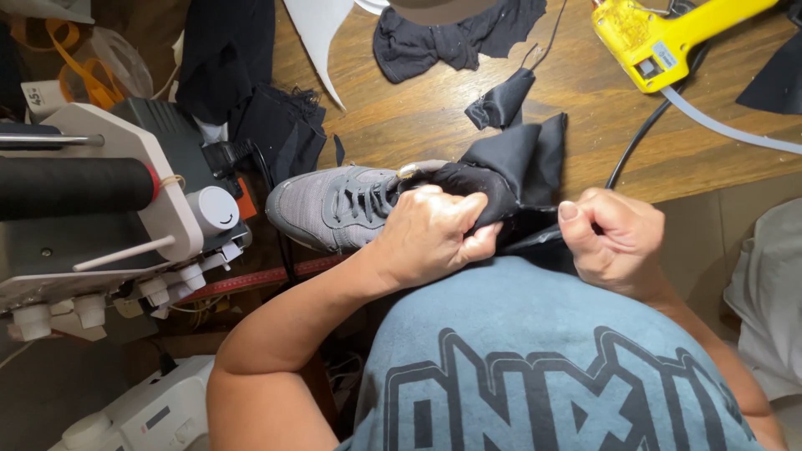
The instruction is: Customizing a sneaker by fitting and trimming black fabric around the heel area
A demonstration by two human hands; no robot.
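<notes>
Head view: left hand (430, 234) has its fingers clamped on a piece of black fabric (510, 171) at the wooden table (434, 117) edge. Right hand (614, 238) grips the same fabric's lower edge, fingers curled shut (fist-like). A grey sneaker (334, 209) lies just beside the left hand; a yellow glue gun (660, 38) rests farther back.

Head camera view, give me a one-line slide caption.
Both hands, left and right, grip black fabric beside a grey sneaker.

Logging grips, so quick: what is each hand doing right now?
Left hand: closed, pinching the black fabric.
Right hand: closed in a fist on the same fabric's lower edge.
</notes>
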